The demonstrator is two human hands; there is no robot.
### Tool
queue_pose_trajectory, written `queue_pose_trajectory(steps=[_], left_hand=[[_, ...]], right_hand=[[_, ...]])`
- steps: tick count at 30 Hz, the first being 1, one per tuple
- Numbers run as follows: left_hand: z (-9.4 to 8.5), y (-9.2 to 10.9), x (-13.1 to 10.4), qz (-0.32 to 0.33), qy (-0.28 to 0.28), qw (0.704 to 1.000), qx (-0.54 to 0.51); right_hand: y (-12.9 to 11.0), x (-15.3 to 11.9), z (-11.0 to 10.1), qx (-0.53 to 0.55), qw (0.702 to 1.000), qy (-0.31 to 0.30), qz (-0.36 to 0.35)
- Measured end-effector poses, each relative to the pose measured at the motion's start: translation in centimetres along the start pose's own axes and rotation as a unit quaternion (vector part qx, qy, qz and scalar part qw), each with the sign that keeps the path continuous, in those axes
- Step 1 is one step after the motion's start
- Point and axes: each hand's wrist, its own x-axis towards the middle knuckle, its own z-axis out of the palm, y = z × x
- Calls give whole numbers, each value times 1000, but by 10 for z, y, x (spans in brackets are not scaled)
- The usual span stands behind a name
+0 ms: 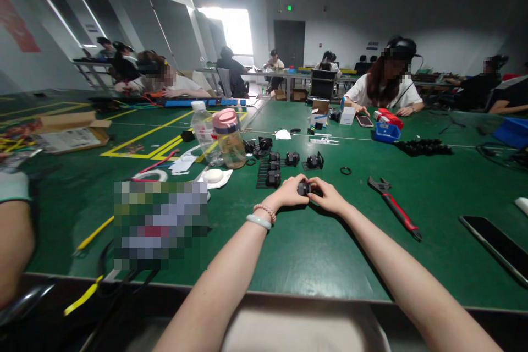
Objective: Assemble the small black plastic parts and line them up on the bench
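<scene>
Both of my hands meet around a small black plastic part [304,188] just above or on the green table [322,253]. My left hand [290,191] grips it from the left, a beaded bracelet and a pale bangle on that wrist. From the right, my right hand [327,196] pinches the same part with its fingertips. What kind of part it is I cannot make out. Beyond my left hand lie several similar black parts [273,177] with comb-like plates. Another black part [314,161] rests just past my hands. A black ring [345,170] lies to the right.
An adjustable wrench [398,209] with red-black handles and a phone [497,247] lie on the right. A pink-lidded bottle [229,140] and a clear water bottle [205,135] stand left. A co-worker [388,82] sits across, near a blue bin [386,132]. Another person's arm [14,236] enters at left.
</scene>
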Motion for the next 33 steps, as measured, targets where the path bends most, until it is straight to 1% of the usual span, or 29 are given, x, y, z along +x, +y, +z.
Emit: queue_pose_trajectory(steps=[5, 20, 26, 33], left_hand=[[-2, 4, 0, -19, -6, 1000, 1], [-1, 3, 1, -3, 3, 1000, -6], [-3, 6, 1, -25, -3, 1000, -4], [-1, 3, 1, -2, -1, 1000, -1]], right_hand=[[-1, 0, 0, 1, 1000, 0, 2], [-1, 0, -1, -3, 1000, -1, 3], [-1, 0, -1, -1, 1000, 3, 5], [1, 1, 0, -6, 1000, 2, 3]])
